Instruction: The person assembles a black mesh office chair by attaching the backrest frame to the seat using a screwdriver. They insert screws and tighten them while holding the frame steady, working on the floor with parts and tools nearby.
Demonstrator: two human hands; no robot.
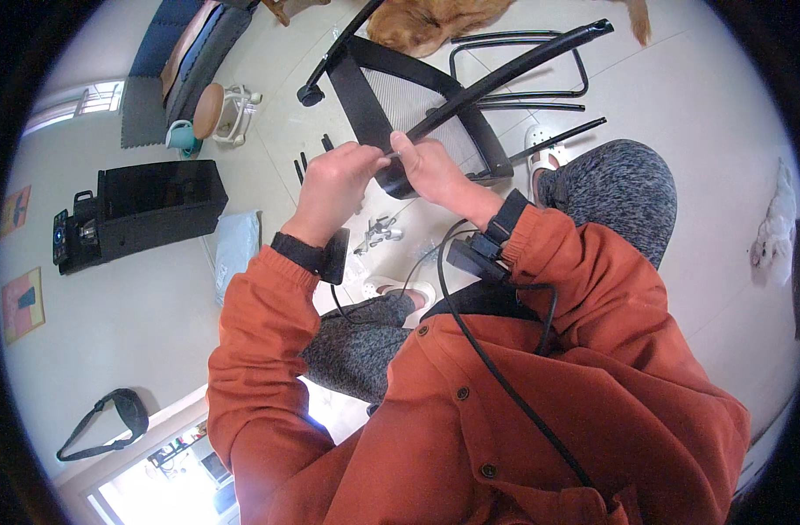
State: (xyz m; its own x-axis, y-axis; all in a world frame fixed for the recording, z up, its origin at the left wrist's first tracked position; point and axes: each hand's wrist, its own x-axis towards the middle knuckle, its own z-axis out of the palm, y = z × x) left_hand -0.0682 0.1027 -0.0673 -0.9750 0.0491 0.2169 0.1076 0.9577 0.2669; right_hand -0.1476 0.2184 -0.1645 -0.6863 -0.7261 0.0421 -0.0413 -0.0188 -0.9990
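A chair part with a black frame and grey mesh panel (413, 101) stands tilted before me, a long black tube (522, 74) running up to the right from it. My left hand (334, 188) is closed, its fingertips pinching one end of a thin grey metal rod (388, 155) at the frame's near corner. My right hand (435, 175) is closed around that same corner, its thumb up beside the rod and the tube's lower end. The rod's far end and what it touches are hidden by my fingers.
Silver metal parts (380, 232) lie on the floor below my hands. Beyond the mesh lies a bent black tube frame (583, 70). A brown furry animal (435, 22) lies at the far side, a white furry thing (773, 227) at right. A black cable (478, 346) crosses my lap.
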